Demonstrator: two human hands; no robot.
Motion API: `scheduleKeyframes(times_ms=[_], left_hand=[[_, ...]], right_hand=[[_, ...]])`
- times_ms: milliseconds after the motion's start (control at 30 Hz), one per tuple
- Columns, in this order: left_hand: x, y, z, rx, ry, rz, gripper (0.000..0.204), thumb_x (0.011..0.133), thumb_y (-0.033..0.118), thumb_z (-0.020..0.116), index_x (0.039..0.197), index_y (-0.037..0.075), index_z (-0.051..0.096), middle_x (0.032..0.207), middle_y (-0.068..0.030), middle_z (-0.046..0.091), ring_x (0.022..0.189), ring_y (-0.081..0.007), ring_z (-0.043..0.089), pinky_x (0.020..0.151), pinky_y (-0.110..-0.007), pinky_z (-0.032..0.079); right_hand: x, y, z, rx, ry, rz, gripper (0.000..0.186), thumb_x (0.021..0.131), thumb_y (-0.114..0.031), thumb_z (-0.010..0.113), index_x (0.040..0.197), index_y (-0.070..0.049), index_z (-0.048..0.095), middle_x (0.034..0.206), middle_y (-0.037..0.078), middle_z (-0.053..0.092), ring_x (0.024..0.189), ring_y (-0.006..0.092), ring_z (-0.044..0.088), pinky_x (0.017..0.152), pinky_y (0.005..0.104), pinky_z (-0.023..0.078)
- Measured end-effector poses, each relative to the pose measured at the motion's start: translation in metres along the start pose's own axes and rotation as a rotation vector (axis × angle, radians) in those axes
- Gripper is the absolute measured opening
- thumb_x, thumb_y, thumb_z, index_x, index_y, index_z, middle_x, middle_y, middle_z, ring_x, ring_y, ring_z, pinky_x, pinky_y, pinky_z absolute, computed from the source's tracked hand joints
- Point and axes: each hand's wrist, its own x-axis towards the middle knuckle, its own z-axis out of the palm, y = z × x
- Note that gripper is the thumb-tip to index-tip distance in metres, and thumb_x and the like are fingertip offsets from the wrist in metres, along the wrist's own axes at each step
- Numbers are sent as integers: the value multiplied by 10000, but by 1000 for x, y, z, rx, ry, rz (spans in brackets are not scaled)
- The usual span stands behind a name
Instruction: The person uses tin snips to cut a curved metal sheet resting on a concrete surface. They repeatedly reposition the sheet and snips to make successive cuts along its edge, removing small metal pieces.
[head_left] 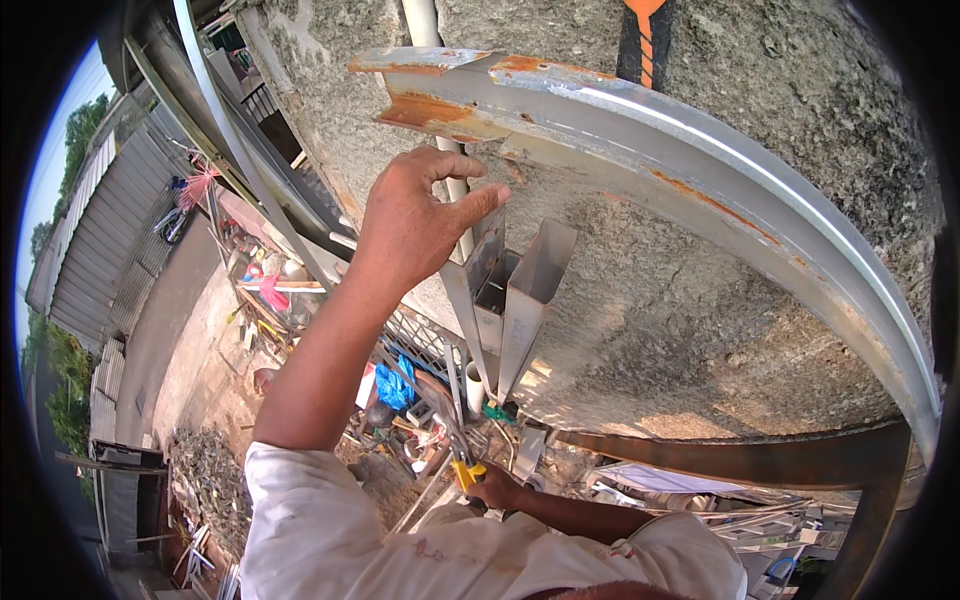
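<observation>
My left hand (422,205) is raised just below the cut end of a long, rust-stained steel channel (640,130). Its thumb and forefinger stand apart with nothing between them. The channel runs rightward in front of the rough concrete wall (680,300). Below and to the right of that hand, several upright grey metal sections (535,275) point up. Low, close to my body, my right hand (497,487) is closed around the yellow handle of a hand tool (466,473). The tool's working end is dark and narrow, and its exact kind is unclear.
A white pipe (423,22) runs up the wall behind the channel. Scrap, a blue plastic bag (395,382) and loose debris lie far below. A rusty beam (740,460) crosses at lower right. Corrugated sheeting (115,230) stands at far left.
</observation>
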Motion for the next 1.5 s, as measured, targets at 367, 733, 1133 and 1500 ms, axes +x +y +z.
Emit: scheduleKeyframes(times_ms=[367, 733, 1133, 1500], left_hand=[[12, 3, 15, -433, -113, -240, 205, 883, 197, 811, 894, -6, 785, 777, -56, 723, 704, -113, 613, 680, -301, 493], [15, -12, 19, -266, -15, -112, 175, 889, 198, 790, 893, 23, 792, 753, -73, 728, 689, -152, 635, 686, -342, 505], [16, 2, 9, -19, -76, -195, 324, 911, 294, 782, 927, -29, 770, 695, -100, 647, 667, -142, 543, 663, -360, 471], [32, -10, 4, 160, -176, -177, 421, 869, 398, 818, 931, -16, 780, 728, -160, 669, 687, -193, 614, 685, -390, 491]], right_hand=[[-81, 12, -31, 207, 232, 134, 244, 808, -117, 635, 1032, -35, 682, 945, 25, 701, 883, 145, 653, 822, 320, 509], [-80, 22, -35, 184, 229, 148, 255, 808, -124, 650, 1044, -37, 693, 958, 44, 716, 897, 174, 670, 840, 334, 520], [-93, 31, -42, 329, 244, 125, 295, 806, -80, 695, 1094, -26, 663, 961, 43, 715, 891, 172, 685, 853, 339, 539], [-96, 21, -39, 246, 222, 91, 232, 848, -124, 679, 1070, -54, 682, 931, 26, 713, 839, 142, 679, 773, 318, 536]])
